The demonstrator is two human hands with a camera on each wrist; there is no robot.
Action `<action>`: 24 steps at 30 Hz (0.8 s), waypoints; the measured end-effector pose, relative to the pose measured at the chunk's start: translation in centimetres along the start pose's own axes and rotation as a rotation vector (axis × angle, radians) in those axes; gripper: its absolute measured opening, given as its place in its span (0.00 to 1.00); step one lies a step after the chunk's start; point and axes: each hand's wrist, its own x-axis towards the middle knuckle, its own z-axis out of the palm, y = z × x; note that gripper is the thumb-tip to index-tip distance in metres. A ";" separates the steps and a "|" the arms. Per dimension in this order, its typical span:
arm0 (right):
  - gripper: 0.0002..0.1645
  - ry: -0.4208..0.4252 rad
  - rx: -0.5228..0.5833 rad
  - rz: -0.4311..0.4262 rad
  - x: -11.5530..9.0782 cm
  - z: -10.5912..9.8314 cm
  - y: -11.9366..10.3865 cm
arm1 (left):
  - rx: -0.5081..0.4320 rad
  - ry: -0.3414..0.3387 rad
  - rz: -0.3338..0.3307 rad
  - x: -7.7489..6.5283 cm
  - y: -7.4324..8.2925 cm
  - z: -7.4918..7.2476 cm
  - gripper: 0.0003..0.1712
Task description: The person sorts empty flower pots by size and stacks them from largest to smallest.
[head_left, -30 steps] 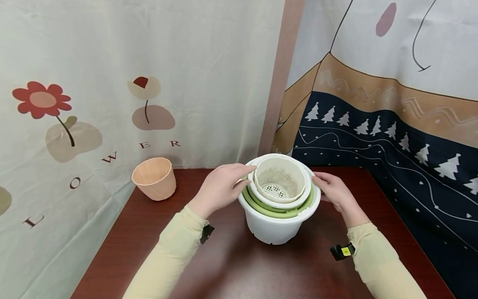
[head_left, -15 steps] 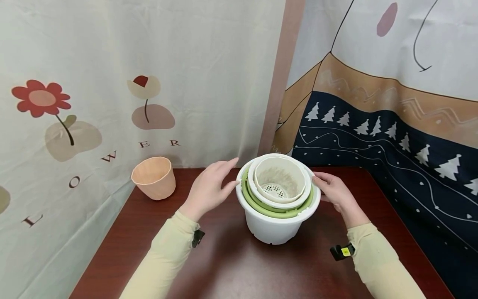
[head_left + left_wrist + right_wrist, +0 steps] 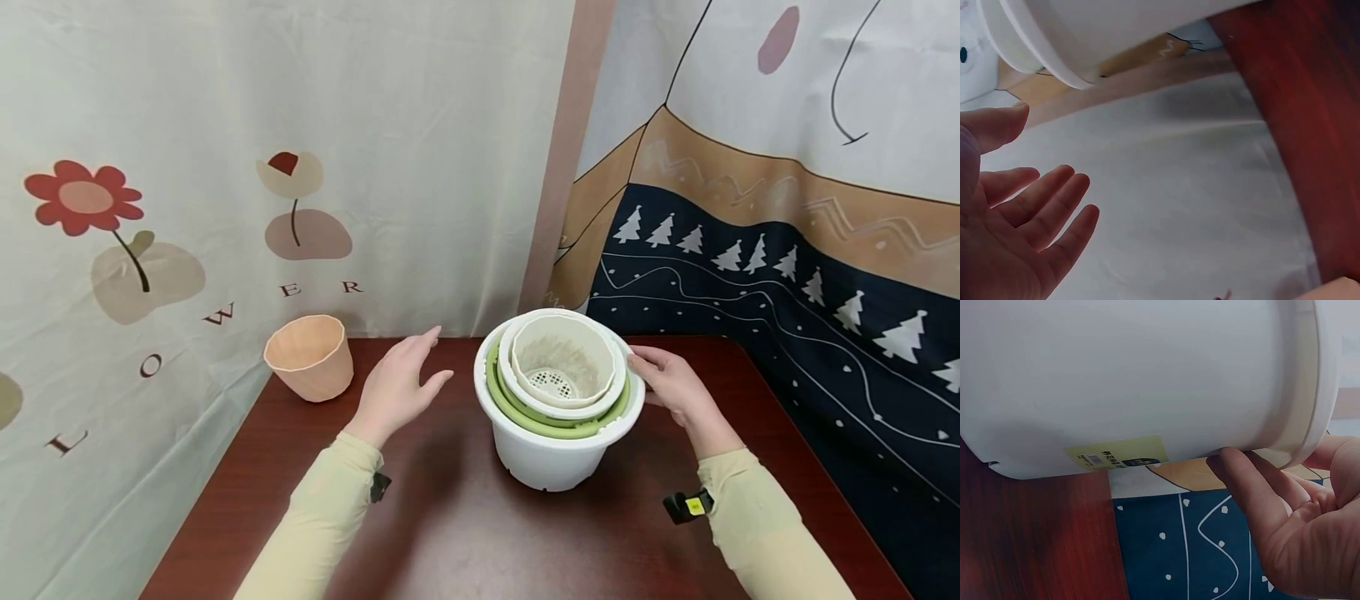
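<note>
A large white flower pot [image 3: 549, 457] stands upright on the table, with a green pot [image 3: 567, 427], a smaller white pot [image 3: 619, 387] and a cream pot with a holed bottom [image 3: 562, 354] nested inside it. My right hand [image 3: 678, 392] grips the big pot's rim at its right side. In the right wrist view the fingers [image 3: 1254, 494] lie under the rim against the wall, the thumb over it. Off to the left of the stack, my left hand [image 3: 393, 387] hovers with fingers spread, holding nothing. A peach flower pot [image 3: 315, 371] stands further left, apart from that hand.
The dark red wooden table [image 3: 480, 542] meets a pale printed curtain [image 3: 420, 167] at the back. A navy cloth with white trees [image 3: 757, 292] hangs along the right side. The peach pot is close to the table's left edge.
My left hand has left the stack's rim and moved left toward the peach pot. My right hand and the nested pots have stayed in place.
</note>
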 end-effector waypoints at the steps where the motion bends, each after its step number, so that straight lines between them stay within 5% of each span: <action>1: 0.34 0.000 0.001 0.001 0.0 0.0 0.0 | 0.004 -0.003 -0.013 -0.1 -0.3 0.1 0.38; 18: 0.34 -0.002 0.004 0.000 -0.1 0.0 -0.1 | 0.089 -0.051 -0.155 -1.1 -5.4 0.5 0.42; 24: 0.34 -0.005 0.003 0.003 -0.1 0.0 -0.1 | 0.132 -0.012 -0.215 -1.3 -7.7 0.4 0.43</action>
